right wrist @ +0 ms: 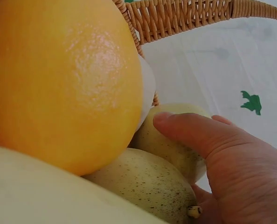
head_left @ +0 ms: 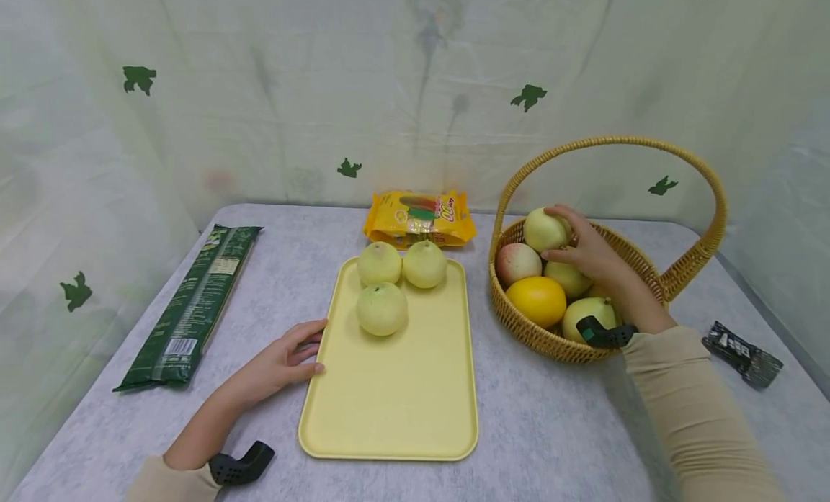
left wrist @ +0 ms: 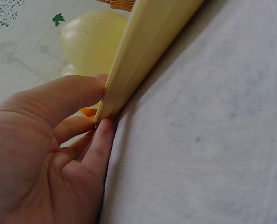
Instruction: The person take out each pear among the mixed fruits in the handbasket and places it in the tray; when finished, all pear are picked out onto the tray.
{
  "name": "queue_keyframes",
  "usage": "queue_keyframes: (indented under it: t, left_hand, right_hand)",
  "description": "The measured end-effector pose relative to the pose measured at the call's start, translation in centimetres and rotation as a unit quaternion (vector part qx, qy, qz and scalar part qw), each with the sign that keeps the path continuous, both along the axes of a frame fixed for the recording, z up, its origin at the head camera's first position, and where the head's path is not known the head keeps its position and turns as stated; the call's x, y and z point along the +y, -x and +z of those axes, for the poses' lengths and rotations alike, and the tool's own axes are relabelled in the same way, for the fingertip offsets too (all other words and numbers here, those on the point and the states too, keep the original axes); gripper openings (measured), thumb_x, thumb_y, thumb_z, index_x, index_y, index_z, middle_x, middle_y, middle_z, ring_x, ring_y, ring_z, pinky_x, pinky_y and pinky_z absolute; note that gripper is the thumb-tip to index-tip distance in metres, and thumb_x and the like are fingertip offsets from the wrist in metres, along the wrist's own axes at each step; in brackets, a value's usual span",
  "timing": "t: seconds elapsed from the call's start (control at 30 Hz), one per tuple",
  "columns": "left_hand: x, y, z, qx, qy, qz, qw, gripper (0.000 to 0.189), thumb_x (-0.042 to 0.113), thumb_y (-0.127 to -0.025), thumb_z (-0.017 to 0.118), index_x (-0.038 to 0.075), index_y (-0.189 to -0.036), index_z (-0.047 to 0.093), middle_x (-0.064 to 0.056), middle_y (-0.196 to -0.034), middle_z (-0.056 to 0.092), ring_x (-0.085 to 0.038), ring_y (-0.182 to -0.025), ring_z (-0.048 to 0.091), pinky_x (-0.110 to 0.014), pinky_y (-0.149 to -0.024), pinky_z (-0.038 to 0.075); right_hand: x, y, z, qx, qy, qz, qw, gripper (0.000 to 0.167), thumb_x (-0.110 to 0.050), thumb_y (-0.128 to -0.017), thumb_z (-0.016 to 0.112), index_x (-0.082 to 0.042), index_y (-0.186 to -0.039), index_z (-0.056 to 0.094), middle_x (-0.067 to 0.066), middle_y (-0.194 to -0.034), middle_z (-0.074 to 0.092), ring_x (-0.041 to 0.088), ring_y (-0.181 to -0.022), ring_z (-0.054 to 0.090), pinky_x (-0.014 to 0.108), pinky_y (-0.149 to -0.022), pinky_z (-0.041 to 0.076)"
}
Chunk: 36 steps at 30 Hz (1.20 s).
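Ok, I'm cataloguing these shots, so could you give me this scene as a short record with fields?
Left hand: touches the left edge of the yellow tray
Right hand: holds a pale green fruit at the wicker basket; whether it is lifted clear is unclear
Tray contents: three round fruits, far end
Basket contents: orange-yellow fruit, reddish fruit, more greenish fruits
Around: green packet left, yellow packet beyond tray, black packet right of basket
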<state>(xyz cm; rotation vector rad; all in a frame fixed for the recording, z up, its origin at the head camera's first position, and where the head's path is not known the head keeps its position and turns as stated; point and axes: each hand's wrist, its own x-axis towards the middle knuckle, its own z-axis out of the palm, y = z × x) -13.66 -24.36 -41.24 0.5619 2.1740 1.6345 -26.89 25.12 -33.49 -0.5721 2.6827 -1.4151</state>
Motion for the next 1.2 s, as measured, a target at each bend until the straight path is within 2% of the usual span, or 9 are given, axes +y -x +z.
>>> queue_keyframes:
  t: [0.2,0.43,0.6,0.73,0.93,1.2]
  left_hand:
    - [0.0,-0.1,0.0,-0.007,0.003,0.003,1.0000,0.072,0.011,-0.085,0.062,0.000,-0.142,0.019,-0.022,-0.140,0.017,-0.038,-0.126,0.025,-0.016,-0.096,0.034]
    - [0.0,-0.1,0.1,-0.004,0.008,0.004,1.0000,0.072,0.011,-0.086,0.062,0.000,-0.142,0.019,-0.022,-0.140,0.017,-0.038,-0.126,0.026,-0.016,-0.096,0.034]
    - [0.0,-0.1,0.1,-0.006,0.006,0.006,0.9999,0.072,0.011,-0.085,0.062,0.000,-0.142,0.018,-0.022,-0.140,0.017,-0.038,-0.126,0.025,-0.015,-0.095,0.034]
    - [0.0,-0.1,0.0,-0.005,0.003,0.005,1.0000,0.072,0.011,-0.085,0.062,-0.001,-0.142,0.018,-0.022,-0.140,0.017,-0.039,-0.126,0.025,-0.014,-0.095,0.034]
    - [-0.1,0.0,0.0,-0.004,0.003,0.003,1.0000,0.072,0.011,-0.086,0.062,0.000,-0.142,0.019,-0.022,-0.140,0.017,-0.038,-0.126,0.025,-0.016,-0.096,0.034]
    - [0.0,0.0,0.1,-0.005,0.006,0.001,1.0000,0.072,0.012,-0.086,0.062,0.001,-0.142,0.018,-0.021,-0.141,0.017,-0.037,-0.126,0.026,-0.022,-0.098,0.033]
  right_hand:
    - [0.1,0.3,-0.5,0.006,-0.022,-0.015,0.9996,0.072,-0.002,-0.080,0.067,-0.010,-0.140,0.028,0.017,-0.141,0.021,0.036,-0.119,0.031,0.057,-0.094,0.030]
    - [0.1,0.5,-0.6,0.007,-0.056,-0.035,0.9978,0.076,-0.004,-0.079,0.068,-0.015,-0.141,0.025,0.017,-0.139,0.026,0.036,-0.116,0.035,0.055,-0.092,0.033]
    - [0.0,0.5,-0.5,0.020,-0.062,-0.055,0.9964,0.073,-0.010,-0.079,0.070,-0.014,-0.139,0.030,0.017,-0.136,0.032,0.034,-0.113,0.038,0.054,-0.089,0.036]
    - [-0.1,0.2,-0.4,0.018,-0.042,-0.069,0.9966,0.068,-0.014,-0.080,0.070,-0.014,-0.138,0.033,0.015,-0.136,0.034,0.033,-0.109,0.041,0.049,-0.085,0.039]
    - [-0.4,-0.2,-0.1,-0.016,0.013,-0.070,0.9973,0.066,-0.014,-0.082,0.066,-0.017,-0.138,0.031,0.015,-0.127,0.038,0.029,-0.096,0.047,0.038,-0.073,0.043]
    - [-0.4,-0.5,0.2,-0.040,0.040,-0.062,0.9965,0.063,-0.015,-0.085,0.062,-0.019,-0.139,0.028,0.013,-0.125,0.037,0.027,-0.097,0.044,0.037,-0.072,0.043]
